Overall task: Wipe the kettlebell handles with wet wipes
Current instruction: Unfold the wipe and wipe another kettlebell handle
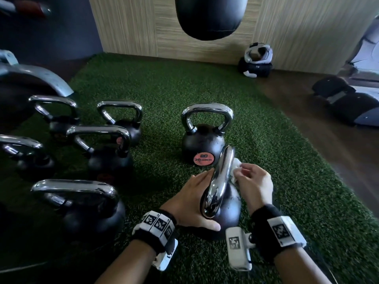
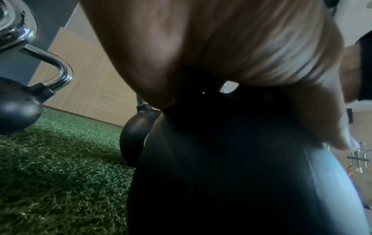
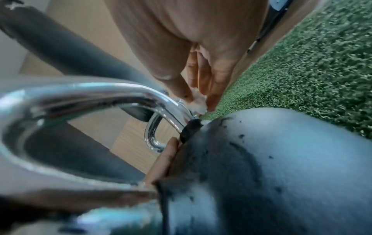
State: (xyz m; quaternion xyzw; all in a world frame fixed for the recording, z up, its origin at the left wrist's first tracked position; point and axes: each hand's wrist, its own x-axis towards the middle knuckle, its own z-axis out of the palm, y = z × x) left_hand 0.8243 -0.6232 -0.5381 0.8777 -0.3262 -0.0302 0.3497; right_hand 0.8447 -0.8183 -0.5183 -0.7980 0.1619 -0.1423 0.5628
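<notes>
A black kettlebell (image 1: 227, 214) with a chrome handle (image 1: 220, 181) stands on green turf just in front of me. My left hand (image 1: 194, 199) lies flat against the left side of its body, fingers straight; the left wrist view shows the palm (image 2: 201, 47) pressed on the black ball (image 2: 221, 174). My right hand (image 1: 244, 173) pinches a crumpled white wet wipe (image 1: 235, 166) against the far right leg of the handle. In the right wrist view the wipe (image 3: 198, 101) sits between the fingertips (image 3: 213, 89) where the handle (image 3: 100, 95) meets the body (image 3: 281, 159).
A 20 kg kettlebell (image 1: 203, 144) stands close behind the one I hold. Several more kettlebells (image 1: 110, 154) crowd the left side of the turf (image 1: 164, 83). A punching bag (image 1: 211, 15) hangs ahead. Headgear and gloves (image 1: 256, 60) lie by the wall; wood floor (image 1: 328, 130) runs along the right.
</notes>
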